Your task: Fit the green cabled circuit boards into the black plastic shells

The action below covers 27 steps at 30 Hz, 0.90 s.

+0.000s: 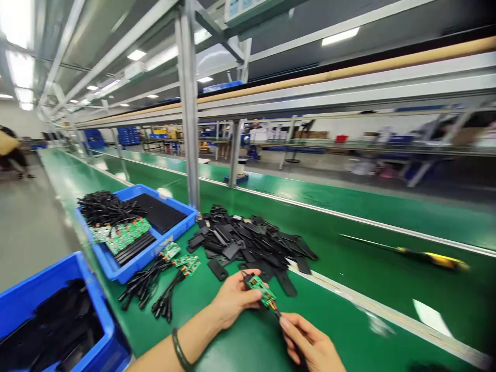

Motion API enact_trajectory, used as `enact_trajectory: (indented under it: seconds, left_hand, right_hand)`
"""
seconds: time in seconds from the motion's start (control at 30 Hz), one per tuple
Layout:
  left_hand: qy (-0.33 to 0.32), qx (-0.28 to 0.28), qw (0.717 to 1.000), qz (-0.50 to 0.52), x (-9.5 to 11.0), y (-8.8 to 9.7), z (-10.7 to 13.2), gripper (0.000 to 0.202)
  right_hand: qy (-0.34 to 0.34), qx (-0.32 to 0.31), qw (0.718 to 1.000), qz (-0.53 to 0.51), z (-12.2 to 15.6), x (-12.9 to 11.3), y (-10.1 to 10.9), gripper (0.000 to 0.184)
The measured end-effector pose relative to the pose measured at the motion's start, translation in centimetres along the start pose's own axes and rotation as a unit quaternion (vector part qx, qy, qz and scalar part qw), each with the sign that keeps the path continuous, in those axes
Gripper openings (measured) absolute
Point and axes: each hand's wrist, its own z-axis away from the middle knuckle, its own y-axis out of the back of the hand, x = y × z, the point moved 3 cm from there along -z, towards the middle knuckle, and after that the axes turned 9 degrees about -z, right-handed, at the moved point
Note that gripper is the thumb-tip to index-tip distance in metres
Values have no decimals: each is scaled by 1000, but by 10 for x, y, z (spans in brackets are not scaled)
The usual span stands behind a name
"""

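My left hand [237, 299] is closed on a small green circuit board [262, 290], pinched between thumb and fingers above the green bench. A dark piece, whose kind I cannot make out, shows at the board's upper end. Coloured wires run from the lower end into a black cable [277, 313]. My right hand [306, 341] is closed round that cable, just below the wires. Beyond both hands lies a heap of flat black plastic pieces [248, 243]. Left of my left hand are bundled black cables [166, 297] with green boards [188, 263] on their ends.
A blue tray [189, 217] holds black cables, green boards and black strips. Nearer, a blue bin [91, 289] contains dark pieces. A yellow-and-black screwdriver [430, 258] lies at the right. A metal post [188, 113] rises behind the tray. A person [13, 150] is far left.
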Motion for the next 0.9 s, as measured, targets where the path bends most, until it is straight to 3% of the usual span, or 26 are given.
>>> enact_trajectory:
  seconds: [0.27,0.5,0.7,0.9]
  left_hand:
    - [11,-46,999,-3,0,0,-4,56]
    - [-5,-68,998,13,2,-4,-3,48]
    - [-8,9,999,-34,-5,-6,-6,34]
    - [-27,61,993,-94,-1,-9,-4,38]
  right_hand:
    - [12,-3,1000,0,-8,2,-1,51]
    - [-43,-23,997,-52,-9,5,-8,51]
    - [-46,-21,998,-31,-12,9,-10,51]
    - [-43,-44,997,55,-14,14,-14,56]
